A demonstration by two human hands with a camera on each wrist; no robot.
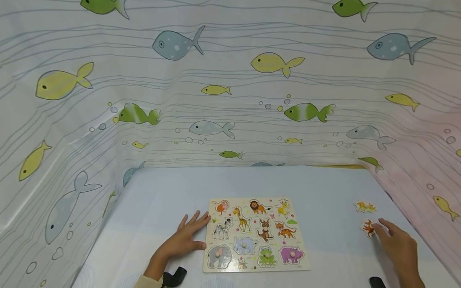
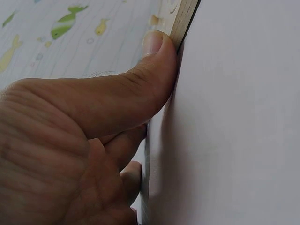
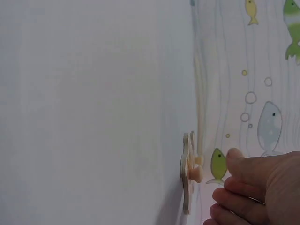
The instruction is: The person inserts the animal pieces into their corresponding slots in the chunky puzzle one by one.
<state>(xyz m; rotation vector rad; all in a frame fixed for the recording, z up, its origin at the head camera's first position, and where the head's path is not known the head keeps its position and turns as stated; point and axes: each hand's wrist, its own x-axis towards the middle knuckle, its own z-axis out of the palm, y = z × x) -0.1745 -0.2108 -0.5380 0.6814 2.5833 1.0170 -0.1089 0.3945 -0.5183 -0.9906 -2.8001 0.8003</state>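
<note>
My left hand (image 1: 185, 238) lies by the left edge of a wooden animal peg puzzle board (image 1: 248, 269), fingers spread. In the left wrist view the thumb (image 2: 154, 70) touches the board's edge (image 2: 184, 21). Over at the right, my right hand (image 1: 397, 244) hovers beside a small reddish-brown animal puzzle piece (image 1: 368, 228) lying on the table. The right wrist view shows a gap between the fingers (image 3: 239, 201) and the piece's wooden knob (image 3: 197, 174). A yellow animal piece (image 1: 365, 206) lies just behind it.
Knobbed elephant (image 1: 219, 258), blue-grey animal (image 1: 246, 245), frog (image 1: 267, 258) and purple hippo (image 1: 291, 255) pieces sit on the board's front part. A pale cloth covers the table (image 1: 173, 188). Fish-printed sheeting (image 1: 230, 108) surrounds it. Black objects (image 1: 175, 277) show near the wrists.
</note>
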